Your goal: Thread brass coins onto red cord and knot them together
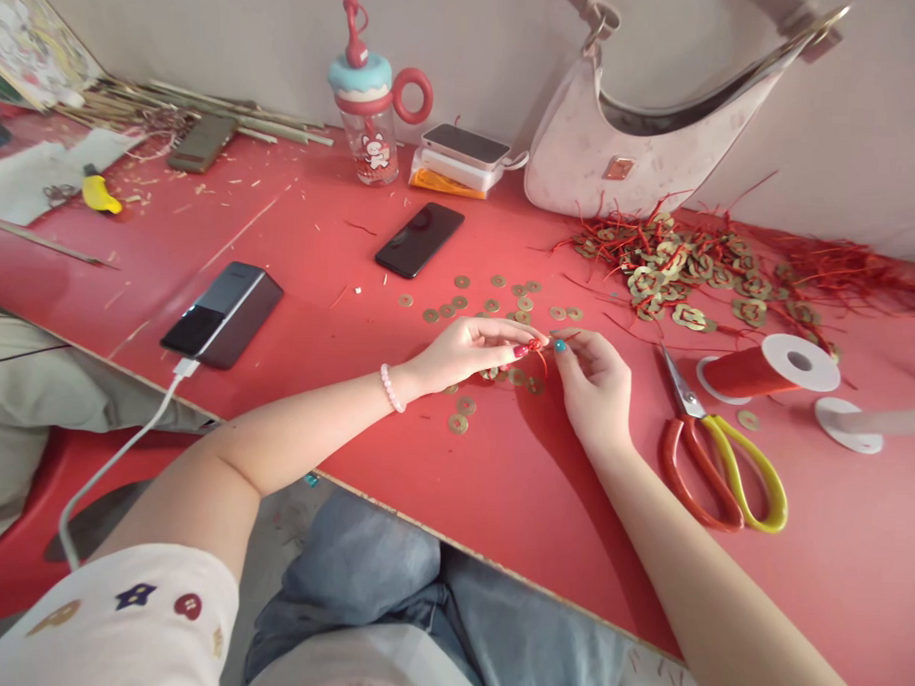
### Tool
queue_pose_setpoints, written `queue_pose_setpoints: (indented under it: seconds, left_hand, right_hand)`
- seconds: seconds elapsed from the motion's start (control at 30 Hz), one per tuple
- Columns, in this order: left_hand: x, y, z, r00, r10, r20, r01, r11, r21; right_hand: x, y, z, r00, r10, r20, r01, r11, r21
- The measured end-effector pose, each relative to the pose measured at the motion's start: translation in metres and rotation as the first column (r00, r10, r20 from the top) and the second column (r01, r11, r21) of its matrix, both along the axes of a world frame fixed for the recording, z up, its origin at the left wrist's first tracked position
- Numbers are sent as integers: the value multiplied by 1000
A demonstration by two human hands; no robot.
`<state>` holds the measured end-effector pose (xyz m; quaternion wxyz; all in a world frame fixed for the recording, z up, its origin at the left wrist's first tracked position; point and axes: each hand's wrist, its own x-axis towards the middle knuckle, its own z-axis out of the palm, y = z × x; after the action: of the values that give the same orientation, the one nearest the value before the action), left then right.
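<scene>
Between the fingertips of my left hand [483, 352] is a knotted red cord [534, 346], its loose end hanging down. My right hand [591, 383] meets it from the right, thumb and forefinger pinched together at the cord's end. Coins with holes, partly hidden by my left fingers, hang or lie just under the knot; I cannot tell which. Loose brass coins [493, 305] are scattered on the red table [423, 472] around my hands. Scissors [713, 447] with one red and one yellow handle lie right of my right hand, beside a spool of red cord [757, 371].
A heap of coins tied with red cord [677, 266] lies at the back right, before a pale handbag [644, 159]. An empty spool [867, 425] is at the right. Phones [420, 240], a cup [370, 130] and a power bank [233, 310] with a white cable stand leftward.
</scene>
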<state>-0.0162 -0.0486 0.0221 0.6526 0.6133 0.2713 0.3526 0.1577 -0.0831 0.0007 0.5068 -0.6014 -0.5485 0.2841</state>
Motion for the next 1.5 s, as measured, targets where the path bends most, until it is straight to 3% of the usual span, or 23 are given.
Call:
queue_pose_setpoints:
  seconds: [0.17,0.3,0.93,1.5]
  left_hand:
    - [1,3,-4,998,62,-4,-62,998,-7]
    - [1,3,-6,997,70,-28,-71,997,-16]
    - [0,3,2,983,171,-66,-170,985,23]
    - [0,3,-2,969,230,-94,-226,973,49]
  right_hand:
    - [-1,-4,4,959,109,261,-167,964,209]
    - [-3,-7,7,917,146,372,-253,933,257]
    - [-3,-10,9,930,94,356,-206,934,293]
    - [-3,-11,10,926,107,363,-219,934,282]
